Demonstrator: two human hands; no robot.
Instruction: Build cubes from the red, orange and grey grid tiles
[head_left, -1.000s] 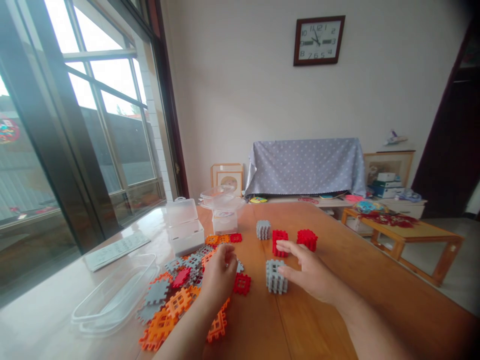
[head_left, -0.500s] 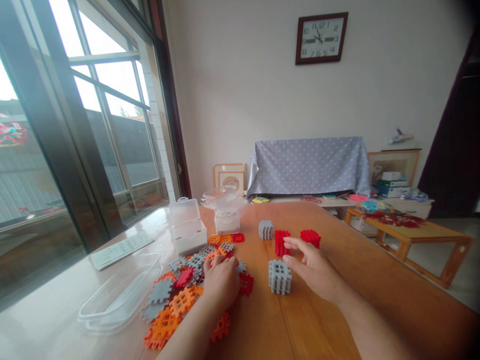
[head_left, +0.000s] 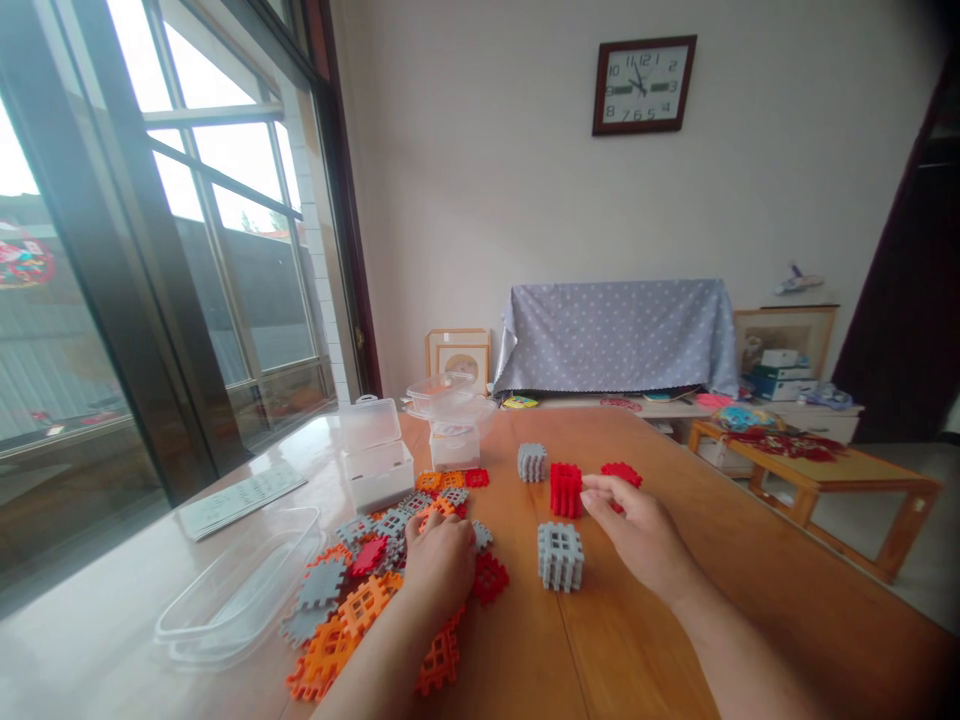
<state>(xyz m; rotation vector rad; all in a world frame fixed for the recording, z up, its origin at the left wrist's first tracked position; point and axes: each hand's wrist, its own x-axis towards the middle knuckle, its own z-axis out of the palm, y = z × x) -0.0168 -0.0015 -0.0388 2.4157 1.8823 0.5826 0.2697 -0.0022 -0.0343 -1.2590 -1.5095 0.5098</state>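
Observation:
My left hand [head_left: 439, 565] reaches into a spread of flat interlocking plastic tiles, its fingers curled down and their tips hidden. An orange tile [head_left: 437, 510] shows at its fingertips, and a red tile [head_left: 490, 578] lies to its right. My right hand [head_left: 628, 515] hovers open beside a red stack of tiles [head_left: 565, 490], thumb and fingers slightly apart, holding nothing I can see. In front of that stack stands a grey tile stack [head_left: 560, 556]; another grey stack [head_left: 532, 462] is farther back. Behind my right hand is a second red stack [head_left: 621, 473], partly covered.
At the left are a clear shallow tray [head_left: 236, 590], a lidded plastic box [head_left: 375, 470] and a paper sheet [head_left: 244, 500]. More clear containers [head_left: 454, 440] stand at the back of the wooden table [head_left: 675, 660]. A low side table [head_left: 862, 480] is at the right.
My right hand has drawn slightly right, away from the near red stack. My left hand has shifted a little within the pile, and the red tiles beside it show at a different angle.

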